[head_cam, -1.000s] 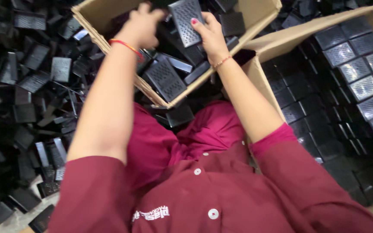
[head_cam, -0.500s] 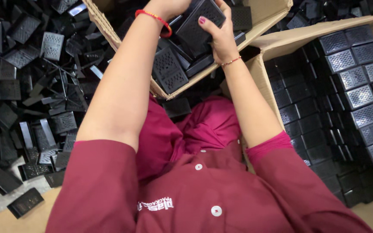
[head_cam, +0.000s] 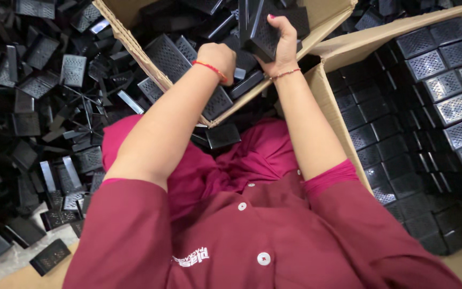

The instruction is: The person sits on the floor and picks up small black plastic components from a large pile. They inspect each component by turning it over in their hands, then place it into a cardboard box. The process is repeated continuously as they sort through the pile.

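A black perforated tray (head_cam: 267, 33) sits at twelve o'clock, gripped by the right hand (head_cam: 283, 42), fingers wrapped around its edge, above an open cardboard box (head_cam: 135, 45) of loose trays. The left hand (head_cam: 217, 53) is a closed fist at eleven o'clock, touching the tray pile; what it grips cannot be seen. At three o'clock a second box (head_cam: 338, 96) holds stacked trays (head_cam: 445, 80). Loose trays (head_cam: 44, 91) heap at nine o'clock. The tilted tray could slip, since only one edge seems held.
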Demonstrator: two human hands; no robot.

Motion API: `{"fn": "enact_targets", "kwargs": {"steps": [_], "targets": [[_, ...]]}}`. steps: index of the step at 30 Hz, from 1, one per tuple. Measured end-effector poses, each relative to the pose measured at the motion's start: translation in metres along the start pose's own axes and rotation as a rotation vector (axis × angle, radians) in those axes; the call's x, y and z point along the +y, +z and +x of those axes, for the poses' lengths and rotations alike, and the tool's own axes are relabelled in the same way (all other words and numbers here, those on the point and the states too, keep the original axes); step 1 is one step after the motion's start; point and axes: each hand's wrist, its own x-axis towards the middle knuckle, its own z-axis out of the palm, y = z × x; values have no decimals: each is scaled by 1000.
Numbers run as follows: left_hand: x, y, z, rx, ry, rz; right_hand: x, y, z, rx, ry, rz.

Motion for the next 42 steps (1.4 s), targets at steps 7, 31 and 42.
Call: {"fn": "enact_targets", "kwargs": {"steps": [7, 31, 42], "targets": [[-60, -24, 9, 399, 177, -763, -3, 4, -2, 59, 25, -5], [12, -5, 44, 61, -398, -447, -4, -7, -14, 173, -210, 84], [-13, -31, 69, 647, -164, -1465, -6, 5, -21, 141, -167, 31]]}}
